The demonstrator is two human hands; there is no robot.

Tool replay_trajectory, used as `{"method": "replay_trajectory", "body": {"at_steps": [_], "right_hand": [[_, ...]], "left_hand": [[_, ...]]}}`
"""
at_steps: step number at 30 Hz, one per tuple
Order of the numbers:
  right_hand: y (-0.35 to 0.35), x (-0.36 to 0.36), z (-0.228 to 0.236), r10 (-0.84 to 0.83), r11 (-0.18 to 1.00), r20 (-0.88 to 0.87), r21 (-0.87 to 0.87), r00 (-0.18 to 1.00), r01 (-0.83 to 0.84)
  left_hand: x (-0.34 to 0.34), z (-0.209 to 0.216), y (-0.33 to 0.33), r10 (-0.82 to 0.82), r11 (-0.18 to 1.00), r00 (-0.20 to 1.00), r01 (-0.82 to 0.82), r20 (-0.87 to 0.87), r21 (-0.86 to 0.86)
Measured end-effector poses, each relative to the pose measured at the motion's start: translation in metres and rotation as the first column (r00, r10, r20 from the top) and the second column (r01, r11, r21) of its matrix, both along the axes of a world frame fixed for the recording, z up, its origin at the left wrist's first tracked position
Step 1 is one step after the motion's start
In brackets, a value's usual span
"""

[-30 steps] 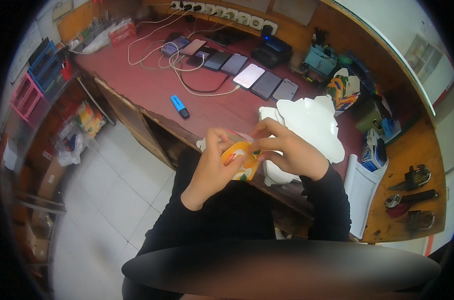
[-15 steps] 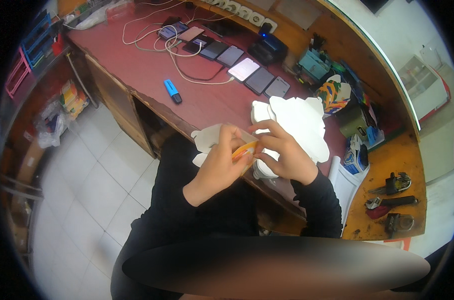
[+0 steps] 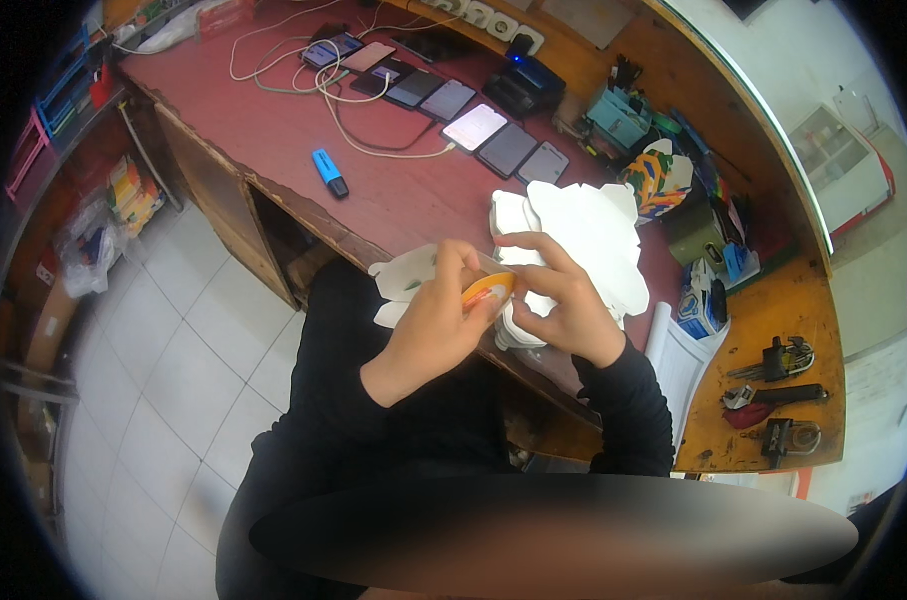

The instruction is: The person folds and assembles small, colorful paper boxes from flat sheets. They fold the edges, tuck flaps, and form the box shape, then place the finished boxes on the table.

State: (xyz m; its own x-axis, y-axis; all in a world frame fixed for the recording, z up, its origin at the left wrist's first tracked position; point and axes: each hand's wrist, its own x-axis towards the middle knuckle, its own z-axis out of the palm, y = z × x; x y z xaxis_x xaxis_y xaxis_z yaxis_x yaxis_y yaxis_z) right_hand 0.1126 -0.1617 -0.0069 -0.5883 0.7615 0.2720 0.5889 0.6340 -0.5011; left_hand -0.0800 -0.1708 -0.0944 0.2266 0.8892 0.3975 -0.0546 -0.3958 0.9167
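Observation:
My left hand (image 3: 429,325) is closed round a folding carton (image 3: 406,274), pale inside, with a yellow-orange printed face showing between thumb and fingers. White flaps of the carton stick out on the left. At the carton's right edge, my right hand (image 3: 579,312) pinches with thumb and fingertips; just how the edge lies between them is partly hidden. Right behind this hand lies a stack of flat white carton blanks (image 3: 589,240) with rounded tabs.
Several phones (image 3: 444,101) lie in a row on the red desk (image 3: 234,130), among white cables (image 3: 339,128). A blue highlighter (image 3: 329,173) rests nearer. To the right are rolled paper (image 3: 668,370), a padlock (image 3: 792,438) and an adjustable wrench (image 3: 774,396).
The carton has turned slightly, so more of its yellow-orange printed face shows. My right fingers stay at its edge. The whole view has shifted a little.

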Motion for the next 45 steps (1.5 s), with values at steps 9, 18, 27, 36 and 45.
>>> {"method": "replay_trajectory", "body": {"at_steps": [9, 18, 27, 36, 45], "right_hand": [[0.002, 0.001, 0.002, -0.04, 0.987, -0.071, -0.159, 0.997, 0.028], [0.012, 0.005, -0.007, -0.049, 0.966, 0.027, -0.253, 0.998, 0.054], [0.003, 0.011, -0.016, -0.068, 0.969, -0.026, -0.239, 0.997, 0.059], [-0.006, 0.008, -0.024, -0.163, 0.977, 0.065, -0.126, 0.984, 0.171], [0.013, 0.018, -0.034, -0.033, 0.985, 0.044, 0.168, 0.998, 0.025]], "left_hand": [[-0.01, 0.006, 0.001, -0.038, 0.999, 0.99, 0.037, -0.133, -0.005], [-0.014, 0.009, 0.004, -0.172, 0.985, 0.947, 0.171, -0.27, -0.027], [-0.018, 0.016, 0.009, -0.243, 0.968, 0.901, 0.251, -0.359, -0.024], [-0.012, 0.021, 0.001, -0.259, 0.961, 0.875, 0.276, -0.41, -0.019], [-0.011, 0.031, 0.003, 0.278, 0.789, 0.752, 0.177, -0.598, 0.589]]}}
